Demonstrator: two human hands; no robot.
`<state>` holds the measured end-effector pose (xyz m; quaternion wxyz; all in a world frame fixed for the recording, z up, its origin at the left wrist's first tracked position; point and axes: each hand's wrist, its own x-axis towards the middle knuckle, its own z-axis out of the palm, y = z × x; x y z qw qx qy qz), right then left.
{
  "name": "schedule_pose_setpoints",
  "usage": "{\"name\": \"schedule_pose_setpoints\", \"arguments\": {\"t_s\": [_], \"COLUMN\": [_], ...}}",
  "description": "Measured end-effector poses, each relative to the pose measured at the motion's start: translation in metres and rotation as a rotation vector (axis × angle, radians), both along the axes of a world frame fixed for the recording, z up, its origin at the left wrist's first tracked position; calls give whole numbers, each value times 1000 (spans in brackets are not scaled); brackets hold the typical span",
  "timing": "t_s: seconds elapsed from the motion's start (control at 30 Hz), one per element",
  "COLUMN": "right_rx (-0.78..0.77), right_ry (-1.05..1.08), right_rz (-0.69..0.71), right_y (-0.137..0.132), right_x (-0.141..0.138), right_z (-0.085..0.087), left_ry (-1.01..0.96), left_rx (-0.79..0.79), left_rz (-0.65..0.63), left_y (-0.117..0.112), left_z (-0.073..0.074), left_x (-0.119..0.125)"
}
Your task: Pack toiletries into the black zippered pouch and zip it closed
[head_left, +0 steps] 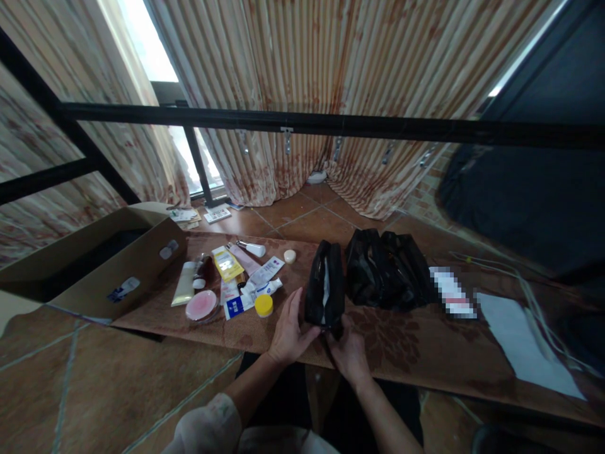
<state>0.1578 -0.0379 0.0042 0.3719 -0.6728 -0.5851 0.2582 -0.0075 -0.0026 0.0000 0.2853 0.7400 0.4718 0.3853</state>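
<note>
A black pouch (336, 284) stands upright in front of me, with a long narrow slit along its top that shows something pale inside. My left hand (288, 334) steadies its left side, fingers stretched along it and thumb at the near end. At the near right corner, my right hand (348, 350) has its fingers curled against the pouch; the fingertips are partly hidden. Just left of the pouch lie a yellow-lidded jar (263, 306), a blue and white tube (241, 306), a round pink container (201, 306) and a small cream-coloured round item (290, 256).
More black pouches (387, 271) stand close on the right. Several tubes and packets, including a yellow packet (227, 263), lie on the left. A cardboard box (142, 271) occupies the cloth-covered table's (392, 347) left end. White paper (524, 340) and a cable lie at right. A black rail (302, 120) crosses behind.
</note>
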Motion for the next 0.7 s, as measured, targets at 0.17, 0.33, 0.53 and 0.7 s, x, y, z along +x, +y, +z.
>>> {"name": "schedule_pose_setpoints", "arguments": {"t_s": [0.17, 0.33, 0.53, 0.7], "right_rx": [-1, 0, -18, -43], "right_ry": [-4, -17, -39, -41], "right_rz": [-4, -2, -3, 4], "right_y": [1, 1, 1, 0], "right_x": [-1, 0, 0, 0], "right_z": [2, 0, 0, 2], "left_ry": [-19, -42, -32, -23], "left_rx": [-33, -97, -118, -125], "left_rz": [-20, -4, 32, 27], "left_y": [3, 3, 4, 4], "left_z": [-3, -1, -2, -3], "left_x": [1, 3, 3, 3]}}
